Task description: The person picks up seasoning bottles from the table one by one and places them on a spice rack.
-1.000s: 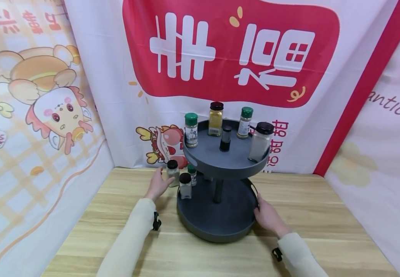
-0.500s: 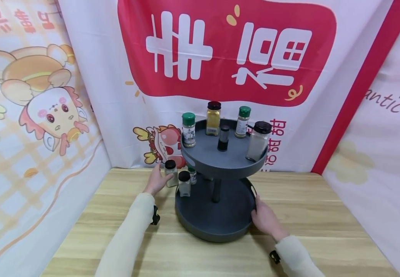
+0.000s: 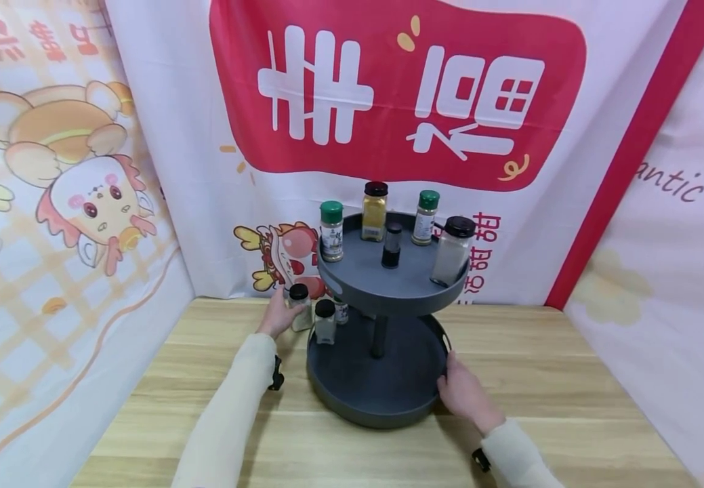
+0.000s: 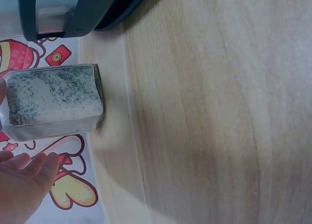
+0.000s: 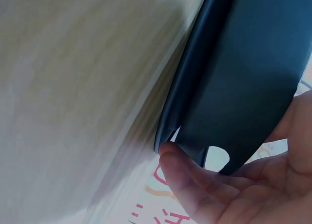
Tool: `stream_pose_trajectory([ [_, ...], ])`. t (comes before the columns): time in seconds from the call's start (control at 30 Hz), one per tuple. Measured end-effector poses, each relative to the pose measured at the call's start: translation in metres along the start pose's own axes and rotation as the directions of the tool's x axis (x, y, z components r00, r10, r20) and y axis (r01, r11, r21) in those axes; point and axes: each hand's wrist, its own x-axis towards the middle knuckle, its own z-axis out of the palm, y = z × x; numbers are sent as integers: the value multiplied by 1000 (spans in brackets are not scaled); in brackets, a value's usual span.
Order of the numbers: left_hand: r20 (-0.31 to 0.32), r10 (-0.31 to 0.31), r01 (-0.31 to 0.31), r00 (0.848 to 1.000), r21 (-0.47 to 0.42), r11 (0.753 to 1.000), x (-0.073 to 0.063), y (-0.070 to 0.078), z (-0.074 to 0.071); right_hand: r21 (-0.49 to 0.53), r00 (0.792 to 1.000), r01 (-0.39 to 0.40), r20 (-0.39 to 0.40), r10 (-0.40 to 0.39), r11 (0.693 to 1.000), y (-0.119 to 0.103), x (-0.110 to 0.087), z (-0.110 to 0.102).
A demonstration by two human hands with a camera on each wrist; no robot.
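My left hand [image 3: 278, 315] is at a black-lidded glass jar [image 3: 301, 320] standing on the table, left of a dark grey two-tier rack [image 3: 388, 400]. In the left wrist view, the jar [image 4: 53, 102] holds pale, dark-flecked contents. The fingers [image 4: 36, 173] lie extended beside it with a gap, and a thumb tip shows at its lid end. My right hand [image 3: 464, 393] grips the right wall of the lower tier. In the right wrist view, fingers [image 5: 183, 177] reach under the bottom edge by the handle cutout, the thumb on the rim side.
On the upper tier stand a green-capped bottle [image 3: 331, 234], a yellow-filled jar [image 3: 374, 215], a small dark bottle [image 3: 391, 247], another green-capped bottle [image 3: 425, 220] and a large black-lidded jar [image 3: 450, 256]. The lower tier carries a black-lidded jar [image 3: 325, 327] and a partly hidden bottle [image 3: 341, 313]. Printed cloth [image 3: 175, 169] hangs behind.
My left hand has stayed beside the jar. The right hand keeps its hold on the lower tier. The head view has shifted slightly, and the lower bottle's green cap is now hidden behind the upper tier.
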Motion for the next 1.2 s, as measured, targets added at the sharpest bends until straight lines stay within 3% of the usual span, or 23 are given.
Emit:
stream_pose_trajectory([
  [0.27,14,-27,28,1000,-39,999,0,-4,7,-22,1000,-6,-18,5,1000,-4,-7,3],
  [0.43,15,-1,2,1000,-79,997,3,-6,13,-30,1000,-13,-28,12,999,-4,-9,4],
  [0.73,-34,-6,2,999,-132,991,4,-6,20,-29,999,-21,-31,20,999,-5,-8,2],
  [1.0,-104,24,-35,994,-108,994,6,-11,26,-32,999,-18,-45,16,999,-4,-7,3],
  [1.2,-109,-4,-7,994,-94,996,5,-10,26,-24,999,-9,-53,8,1000,-4,-7,5],
])
